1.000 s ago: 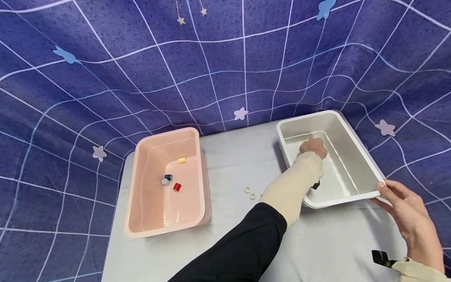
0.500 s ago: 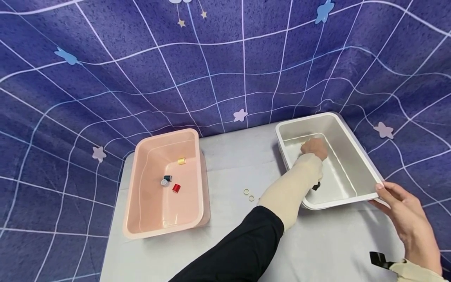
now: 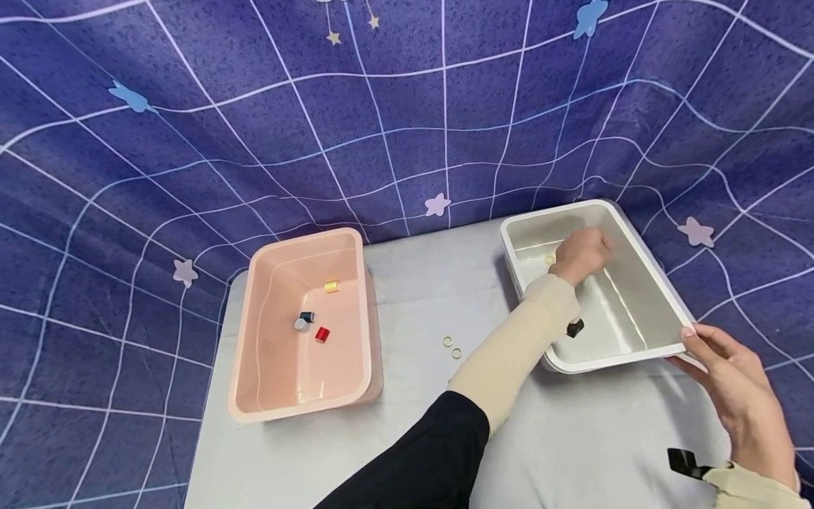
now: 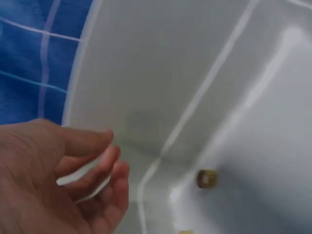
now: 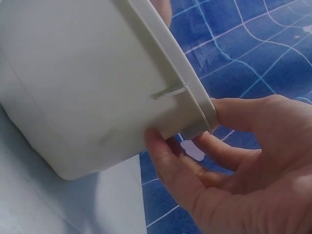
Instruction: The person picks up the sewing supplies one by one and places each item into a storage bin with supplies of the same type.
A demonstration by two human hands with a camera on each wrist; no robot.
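Observation:
My left hand (image 3: 580, 253) is over the inside of the grey bin (image 3: 651, 288), near its far end. In the left wrist view the fingers (image 4: 100, 170) are loosely bent, with nothing between them and the thumb. On the bin's floor lies a small brass-coloured ring with a ridged side (image 4: 206, 179), and a second brass-coloured piece (image 4: 185, 232) shows at that view's lower edge. My right hand (image 3: 740, 392) grips the bin's near right corner, thumb on the rim and fingers beneath it, as the right wrist view shows from below the rim (image 5: 197, 105).
A pink bin (image 3: 273, 396) at the left holds several thread spools, among them a yellow spool (image 3: 331, 286) and a red spool (image 3: 322, 334). Two thin rings (image 3: 452, 347) lie on the white tabletop (image 3: 426, 283) between the bins. A blue patterned curtain (image 3: 407, 106) hangs behind.
My left hand has risen from the grey bin's floor and shifted a little right and away, uncovering a brass-coloured ring beside it. The right hand keeps its grip on the corner.

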